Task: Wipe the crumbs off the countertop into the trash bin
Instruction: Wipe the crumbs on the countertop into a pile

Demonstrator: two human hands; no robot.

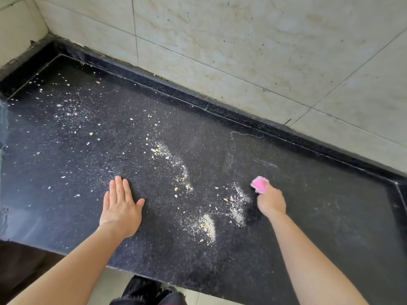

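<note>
table (pixel 308 205): black speckled stone, raised lip along the back
wall (pixel 242 51): pale tiles, behind the table
left hand (pixel 120 208): palm flat on the table, fingers straight and close together, holding nothing
right hand (pixel 271 201): fingers curled round a pink cloth (pixel 259 183), possibly a sponge, held against the table
crumbs (pixel 208 224): pale streaks and small heaps between the two hands, looser scatter toward the far left corner

Home kitchen, black speckled stone countertop (pixel 286 194), raised back lip, stained beige wall tiles (pixel 242 51)
</note>
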